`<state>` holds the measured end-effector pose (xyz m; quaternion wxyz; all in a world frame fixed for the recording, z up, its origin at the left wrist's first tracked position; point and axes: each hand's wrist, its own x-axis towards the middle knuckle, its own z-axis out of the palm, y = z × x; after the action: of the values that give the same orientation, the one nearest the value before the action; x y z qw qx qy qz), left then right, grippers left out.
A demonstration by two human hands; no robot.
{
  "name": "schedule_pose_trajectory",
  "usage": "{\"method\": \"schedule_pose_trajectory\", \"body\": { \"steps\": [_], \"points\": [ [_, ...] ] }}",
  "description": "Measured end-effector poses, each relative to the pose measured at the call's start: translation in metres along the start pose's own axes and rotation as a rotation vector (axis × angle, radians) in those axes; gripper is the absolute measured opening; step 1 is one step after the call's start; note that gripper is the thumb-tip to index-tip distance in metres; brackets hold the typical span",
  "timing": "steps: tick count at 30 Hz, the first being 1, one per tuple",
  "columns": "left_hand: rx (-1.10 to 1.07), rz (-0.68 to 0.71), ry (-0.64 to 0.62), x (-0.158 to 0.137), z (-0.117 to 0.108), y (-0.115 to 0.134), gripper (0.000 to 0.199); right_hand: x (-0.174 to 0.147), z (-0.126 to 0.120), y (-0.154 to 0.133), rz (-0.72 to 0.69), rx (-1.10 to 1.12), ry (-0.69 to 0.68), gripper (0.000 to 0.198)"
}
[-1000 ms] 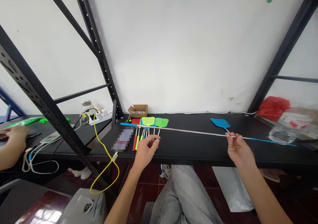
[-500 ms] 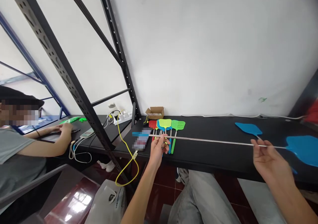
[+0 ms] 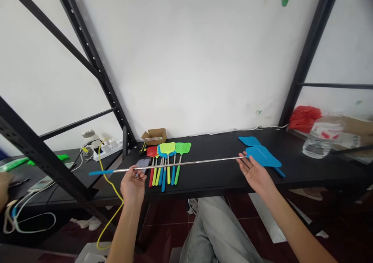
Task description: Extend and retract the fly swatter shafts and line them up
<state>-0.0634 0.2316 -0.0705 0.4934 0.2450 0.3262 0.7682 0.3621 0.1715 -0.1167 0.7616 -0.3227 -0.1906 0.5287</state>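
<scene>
A blue fly swatter with a long, drawn-out metal rod is stretched level above the table between my hands. Its blue handle (image 3: pixel 100 173) points left and its wide head (image 3: pixel 262 155) is at the right. My left hand (image 3: pixel 133 185) is closed on the rod beside the handle, thumb and fingers pinching it. At the other end, my right hand (image 3: pixel 256 174) holds the rod lightly with its fingertips next to the head, other fingers loosely spread. Behind, a second blue swatter (image 3: pixel 249 141) lies on the table, partly hidden by the held head.
Several red, yellow, blue and green swatters (image 3: pixel 168 148) lie in a row on the black table (image 3: pixel 210 181). Behind them stands a small open cardboard box (image 3: pixel 154 136). A water bottle (image 3: pixel 322 136) and a red bag (image 3: pixel 304 117) are at right; a yellow cable (image 3: pixel 108 179) hangs left.
The view has turned to the right, bringing the bottle and red bag in. Both hands still hold the swatter's rod, and the right fingers are more spread.
</scene>
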Motion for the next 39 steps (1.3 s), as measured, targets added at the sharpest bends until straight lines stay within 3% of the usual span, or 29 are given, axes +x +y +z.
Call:
{"method": "schedule_pose_trajectory", "body": {
  "steps": [7, 13, 21, 27, 39],
  "points": [
    [-0.033, 0.008, 0.047, 0.003, -0.004, 0.008, 0.014, -0.001, -0.014, -0.014, -0.046, 0.019, 0.097, 0.027],
    [-0.008, 0.002, 0.059, 0.005, -0.006, 0.008, 0.013, 0.001, -0.022, -0.02, -0.045, 0.064, 0.08, 0.027],
    [0.001, -0.009, 0.085, 0.002, -0.004, 0.006, 0.014, 0.003, -0.016, -0.02, -0.015, 0.189, 0.159, 0.018],
    [0.059, -0.005, 0.084, -0.001, 0.0, 0.005, 0.013, 0.0, -0.011, -0.015, 0.039, 0.123, 0.107, 0.017],
    [0.19, -0.092, -0.064, -0.028, 0.024, -0.04, 0.04, 0.001, -0.011, -0.009, -0.048, 0.013, 0.114, 0.018]
  ]
}}
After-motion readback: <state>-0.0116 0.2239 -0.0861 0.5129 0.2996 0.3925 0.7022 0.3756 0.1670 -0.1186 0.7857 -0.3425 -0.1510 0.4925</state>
